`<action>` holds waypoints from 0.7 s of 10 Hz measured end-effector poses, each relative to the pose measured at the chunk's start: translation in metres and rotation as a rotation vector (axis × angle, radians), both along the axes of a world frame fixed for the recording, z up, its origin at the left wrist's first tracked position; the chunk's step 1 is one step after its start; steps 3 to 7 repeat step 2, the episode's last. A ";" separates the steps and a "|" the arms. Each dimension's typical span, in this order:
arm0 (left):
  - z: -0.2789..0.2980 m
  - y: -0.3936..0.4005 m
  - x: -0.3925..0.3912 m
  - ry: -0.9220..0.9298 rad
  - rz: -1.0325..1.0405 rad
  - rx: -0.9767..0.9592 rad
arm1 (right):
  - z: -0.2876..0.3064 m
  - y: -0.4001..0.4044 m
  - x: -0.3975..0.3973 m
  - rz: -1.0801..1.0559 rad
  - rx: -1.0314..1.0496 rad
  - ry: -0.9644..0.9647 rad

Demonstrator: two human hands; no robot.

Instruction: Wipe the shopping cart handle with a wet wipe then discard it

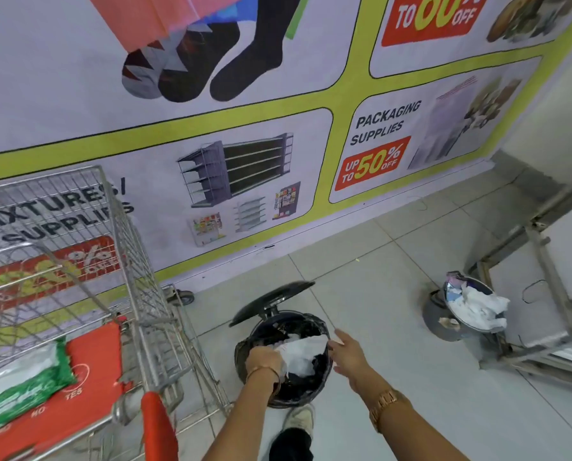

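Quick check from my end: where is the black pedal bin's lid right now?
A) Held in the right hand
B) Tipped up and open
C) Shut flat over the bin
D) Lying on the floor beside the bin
B: the lid stands tilted up behind the black pedal bin, whose mouth is open while the left hand holds the white wipe over it.

one view only, head-worn, wide-angle. looks forward and steeply down from standing height, tilted so the wall banner [211, 154] slants across the top. takes in the tiled floor [394, 377] below, near enough to fill the lower frame. both forearms enter from the bottom edge, reaching away from the lens toward an open bin [283, 344] at lower centre. cart [78, 294] crowds the left edge, cropped. straight lines bend toward the frame's edges.
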State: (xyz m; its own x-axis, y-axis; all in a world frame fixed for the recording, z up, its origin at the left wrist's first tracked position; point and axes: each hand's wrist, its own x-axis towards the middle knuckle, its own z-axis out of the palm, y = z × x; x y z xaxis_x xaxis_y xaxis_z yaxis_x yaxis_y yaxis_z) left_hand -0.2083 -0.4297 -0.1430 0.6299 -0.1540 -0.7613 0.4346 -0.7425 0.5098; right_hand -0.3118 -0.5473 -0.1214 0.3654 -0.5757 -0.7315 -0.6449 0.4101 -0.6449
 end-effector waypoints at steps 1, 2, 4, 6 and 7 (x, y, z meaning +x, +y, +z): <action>0.002 -0.001 0.000 0.008 -0.047 0.003 | 0.000 0.001 0.001 0.099 -0.002 0.012; 0.008 0.002 -0.003 -0.086 -0.076 0.022 | 0.003 -0.002 0.002 0.119 -0.064 0.003; 0.008 0.002 -0.003 -0.086 -0.076 0.022 | 0.003 -0.002 0.002 0.119 -0.064 0.003; 0.008 0.002 -0.003 -0.086 -0.076 0.022 | 0.003 -0.002 0.002 0.119 -0.064 0.003; 0.008 0.002 -0.003 -0.086 -0.076 0.022 | 0.003 -0.002 0.002 0.119 -0.064 0.003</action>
